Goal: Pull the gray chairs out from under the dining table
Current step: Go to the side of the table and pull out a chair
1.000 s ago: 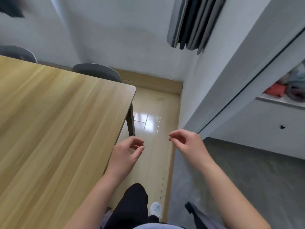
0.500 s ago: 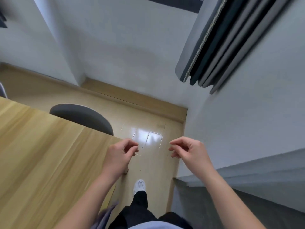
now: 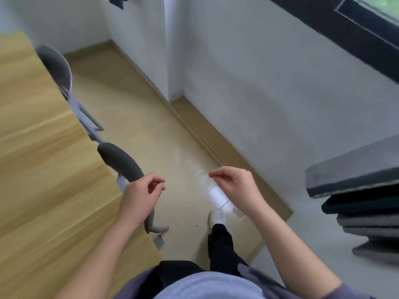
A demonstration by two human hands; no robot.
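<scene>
The left hand (image 3: pixel 140 196) is hanging loosely curled, thumb and forefinger nearly meeting but gripping nothing, just over the backrest of the near gray chair (image 3: pixel 121 161); the right hand (image 3: pixel 235 186) is doing the same out over the floor (image 3: pixel 138 130), empty and well apart from any chair. Both chairs are sitting tucked against the long edge of the dining table (image 3: pixel 38 169) — the far gray chair (image 3: pixel 57 67) further along the same side, only its back and part of its frame showing. The aisle between table and wall (image 3: pixel 248 87) is looking narrow, and the white shoe (image 3: pixel 218 216) is standing in it — so a hard pull is likely risking a chair leg hitting that foot or the back striking the wall. A one-handed tug at one end of the backrest is likely to be twisting the chair, catching it on the table edge.
</scene>
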